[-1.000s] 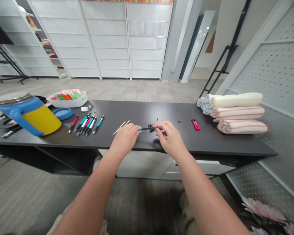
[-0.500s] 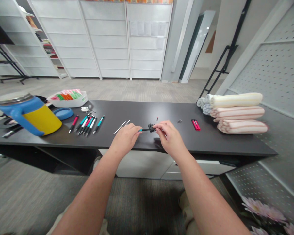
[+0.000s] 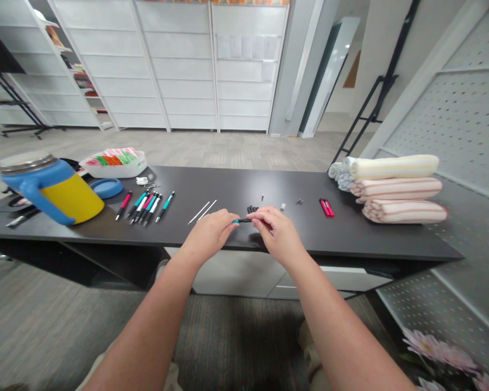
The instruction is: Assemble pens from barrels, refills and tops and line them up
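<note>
My left hand and my right hand both pinch one thin pen part, black with a teal end, just above the black table near its front edge. Each hand is closed on an end of it. Behind the hands lie a few black pen pieces and a small silver piece. Two thin white refill rods lie left of my left hand. A row of several assembled pens, teal, red and black, lies further left.
A yellow and blue jug lies on its side at the table's left end, beside a blue lid and a white tray of coloured items. Two red pen parts and rolled towels are on the right. White shelving stands behind.
My hands have drawn the pen part a little toward me, away from the black pieces on the table. The small silver piece now shows behind my right hand.
</note>
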Action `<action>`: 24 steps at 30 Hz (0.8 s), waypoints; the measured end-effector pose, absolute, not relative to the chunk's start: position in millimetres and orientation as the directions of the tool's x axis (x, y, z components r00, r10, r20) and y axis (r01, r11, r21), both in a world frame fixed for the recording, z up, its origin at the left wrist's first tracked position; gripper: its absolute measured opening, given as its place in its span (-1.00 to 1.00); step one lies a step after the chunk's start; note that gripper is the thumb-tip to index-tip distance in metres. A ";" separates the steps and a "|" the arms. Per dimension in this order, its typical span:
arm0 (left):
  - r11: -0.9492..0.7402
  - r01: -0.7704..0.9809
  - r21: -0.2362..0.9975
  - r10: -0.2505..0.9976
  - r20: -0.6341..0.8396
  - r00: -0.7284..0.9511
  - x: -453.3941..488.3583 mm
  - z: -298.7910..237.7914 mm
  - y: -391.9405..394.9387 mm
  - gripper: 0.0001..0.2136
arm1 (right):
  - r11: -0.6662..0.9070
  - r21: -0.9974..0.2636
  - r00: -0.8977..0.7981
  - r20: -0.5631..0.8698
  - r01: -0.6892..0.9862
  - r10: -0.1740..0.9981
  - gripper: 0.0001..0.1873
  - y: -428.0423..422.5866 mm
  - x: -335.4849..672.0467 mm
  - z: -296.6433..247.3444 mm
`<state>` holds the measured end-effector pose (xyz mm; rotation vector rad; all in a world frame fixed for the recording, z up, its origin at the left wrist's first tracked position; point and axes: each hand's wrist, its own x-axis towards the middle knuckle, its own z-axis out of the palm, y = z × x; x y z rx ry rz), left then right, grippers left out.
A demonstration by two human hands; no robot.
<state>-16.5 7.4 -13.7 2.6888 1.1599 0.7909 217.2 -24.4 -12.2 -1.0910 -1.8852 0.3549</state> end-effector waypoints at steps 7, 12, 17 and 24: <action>-0.716 0.618 0.326 0.696 0.401 0.595 -14.6 -11.8 7.8 -0.76 | 0.366 -0.927 0.043 0.370 0.086 0.928 -0.50 -13.2 216.2 -20.6; -0.751 0.626 0.211 0.659 0.295 0.691 3.8 -3.3 -5.7 -0.76 | 0.360 -0.914 0.186 0.327 -0.186 0.926 -0.34 -11.6 207.2 -21.9; -0.752 0.632 0.189 0.659 0.252 0.709 18.0 1.7 -17.4 -0.82 | 0.357 -0.922 0.075 0.349 -0.149 0.934 -0.25 -16.3 197.4 -27.2; -0.762 0.596 0.254 0.647 0.242 0.723 26.0 2.3 -26.1 -0.86 | 0.339 -0.932 0.041 0.337 -0.125 0.941 -0.24 -20.2 196.7 -25.7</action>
